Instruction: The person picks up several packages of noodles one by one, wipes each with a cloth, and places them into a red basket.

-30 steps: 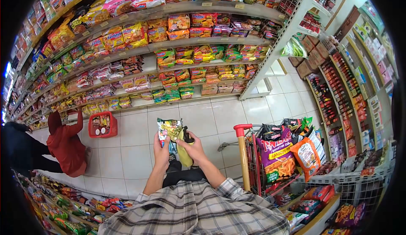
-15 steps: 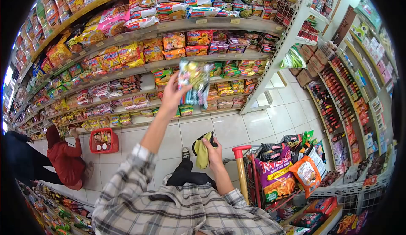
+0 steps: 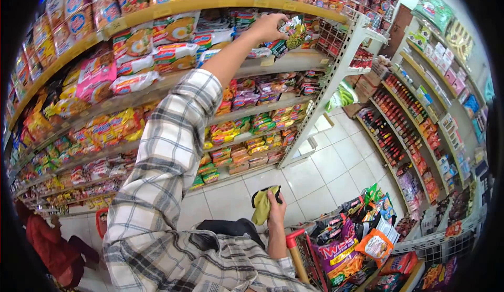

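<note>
My left hand (image 3: 270,28) reaches up to the upper shelf of instant noodles. Its fingers close on the end of a shiny green, black and yellow noodle packet (image 3: 292,33), which sits at the shelf's front edge, tilted. Other noodle packets (image 3: 244,21) stand behind and to the left of that hand. Low in front of my body, my right hand (image 3: 276,208) is closed around a yellow-green cloth item (image 3: 261,207) with black trim, whose exact kind I cannot make out.
A shopping cart with a red and wooden handle (image 3: 297,255) stands at my right, piled with snack bags (image 3: 336,252). A white perforated shelf end (image 3: 328,82) borders the noodle shelves. A person in red (image 3: 50,247) crouches at lower left beside a red basket (image 3: 101,222).
My left hand has moved up and right with the noodle packet, from in front of the lower shelves to the upper shelf. My right hand still holds the cloth item. The view has shifted.
</note>
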A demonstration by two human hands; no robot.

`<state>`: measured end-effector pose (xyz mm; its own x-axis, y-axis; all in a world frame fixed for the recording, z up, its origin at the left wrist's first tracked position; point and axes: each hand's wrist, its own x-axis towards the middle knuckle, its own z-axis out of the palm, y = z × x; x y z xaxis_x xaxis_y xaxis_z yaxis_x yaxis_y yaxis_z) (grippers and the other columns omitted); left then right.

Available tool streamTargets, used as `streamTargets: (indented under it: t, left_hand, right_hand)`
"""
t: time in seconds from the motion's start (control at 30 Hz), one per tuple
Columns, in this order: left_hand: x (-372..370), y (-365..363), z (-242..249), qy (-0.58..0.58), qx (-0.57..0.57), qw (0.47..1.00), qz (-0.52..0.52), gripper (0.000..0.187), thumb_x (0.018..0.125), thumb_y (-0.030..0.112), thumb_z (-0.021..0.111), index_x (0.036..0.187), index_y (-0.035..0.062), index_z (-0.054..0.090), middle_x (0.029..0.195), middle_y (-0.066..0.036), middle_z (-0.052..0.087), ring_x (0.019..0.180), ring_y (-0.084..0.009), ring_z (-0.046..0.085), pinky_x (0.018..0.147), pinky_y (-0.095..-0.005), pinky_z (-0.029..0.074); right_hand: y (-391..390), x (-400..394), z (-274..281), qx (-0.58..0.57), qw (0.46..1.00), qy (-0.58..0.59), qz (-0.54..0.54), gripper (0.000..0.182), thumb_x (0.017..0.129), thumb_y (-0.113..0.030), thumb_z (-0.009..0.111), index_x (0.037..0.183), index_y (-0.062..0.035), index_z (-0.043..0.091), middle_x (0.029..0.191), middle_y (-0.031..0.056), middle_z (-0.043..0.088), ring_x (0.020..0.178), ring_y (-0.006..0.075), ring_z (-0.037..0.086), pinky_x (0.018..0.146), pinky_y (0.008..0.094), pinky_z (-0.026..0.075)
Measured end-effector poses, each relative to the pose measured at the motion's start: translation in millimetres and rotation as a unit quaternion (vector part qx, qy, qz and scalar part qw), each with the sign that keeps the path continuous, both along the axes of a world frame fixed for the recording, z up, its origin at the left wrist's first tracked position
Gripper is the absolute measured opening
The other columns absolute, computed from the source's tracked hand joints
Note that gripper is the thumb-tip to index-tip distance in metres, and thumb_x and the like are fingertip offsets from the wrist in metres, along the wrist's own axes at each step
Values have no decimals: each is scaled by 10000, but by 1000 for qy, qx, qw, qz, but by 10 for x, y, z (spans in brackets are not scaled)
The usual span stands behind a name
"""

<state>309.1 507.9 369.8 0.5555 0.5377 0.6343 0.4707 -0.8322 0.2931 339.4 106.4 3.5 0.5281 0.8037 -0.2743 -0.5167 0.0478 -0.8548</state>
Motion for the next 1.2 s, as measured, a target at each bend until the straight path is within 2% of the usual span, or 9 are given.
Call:
streamTargets:
  t: [0.17, 0.3, 0.43, 0.53, 0.63, 0.77, 0.97, 1.13, 1.2]
  left_hand:
    - [663, 497, -87, 61, 135, 988, 32, 468, 839, 146, 651, 1277, 119, 488, 1052, -200, 641, 1000, -361, 617, 799, -485, 501]
    - [879, 579, -80, 210, 102, 967, 100, 322, 926, 107, 465, 1246, 140, 491, 1028, -166, 651, 929, -358, 648, 738, -489, 527]
    - [1026, 986, -408, 269, 100, 945, 155, 289, 910, 184, 544, 1193, 136, 570, 1033, -143, 651, 957, -337, 650, 750, -464, 541]
    - [1099, 1054, -481, 256, 105, 943, 183, 369, 832, 130, 619, 1197, 146, 566, 1094, -146, 604, 1051, -344, 600, 786, -490, 534]
    - [1139, 1035, -599, 241, 182, 930, 210, 191, 839, 237, 606, 981, 140, 691, 1044, -132, 643, 1046, -311, 606, 800, -462, 511]
    - [1159, 814, -786, 217, 265, 905, 252, 211, 810, 220, 570, 909, 120, 727, 1069, -120, 630, 1057, -291, 544, 821, -487, 425]
    - [1097, 913, -846, 218, 173, 929, 243, 257, 885, 298, 549, 955, 113, 712, 1025, -158, 670, 1030, -372, 586, 851, -535, 401]
    - [831, 936, -497, 255, 1, 951, 174, 281, 864, 97, 564, 1141, 76, 608, 1075, -173, 645, 1008, -339, 621, 797, -517, 487]
    - [866, 1047, -474, 226, -46, 958, 169, 321, 854, 87, 561, 1174, 76, 582, 1129, -157, 632, 1073, -335, 595, 848, -513, 474]
  right_hand:
    - [189, 294, -67, -26, 999, 4, -27, 277, 856, -149, 694, 1062, 4, 589, 927, 39, 630, 817, 116, 603, 718, 248, 481]
    - [359, 487, 112, -27, 999, 27, -26, 250, 867, -141, 675, 1058, -8, 584, 916, 30, 622, 807, 118, 600, 703, 258, 486]
    - [412, 650, 360, -19, 1000, 12, 17, 296, 856, -141, 690, 1086, 7, 578, 940, 47, 628, 826, 122, 600, 710, 253, 486]
    - [466, 794, 354, -24, 999, -6, 35, 313, 859, -149, 688, 1102, 10, 572, 962, 54, 626, 830, 130, 600, 709, 257, 490]
    - [514, 923, 368, -36, 998, 10, 50, 325, 862, -159, 685, 1112, 12, 569, 973, 58, 624, 830, 136, 600, 706, 265, 494]
    - [484, 1000, 389, -79, 995, 23, 51, 265, 898, -214, 626, 1066, -14, 578, 923, 59, 626, 793, 167, 621, 687, 295, 511]
    - [565, 1133, 217, -96, 993, 29, 57, 276, 896, -242, 625, 1049, -18, 574, 927, 73, 628, 795, 188, 626, 686, 312, 518]
    - [614, 1175, 3, -105, 992, 40, 60, 287, 878, -200, 662, 1076, -5, 593, 944, 76, 635, 810, 176, 623, 685, 299, 512]
    - [613, 1167, 4, -117, 990, 40, 62, 293, 875, -204, 669, 1074, -4, 594, 949, 81, 635, 810, 175, 623, 686, 298, 512]
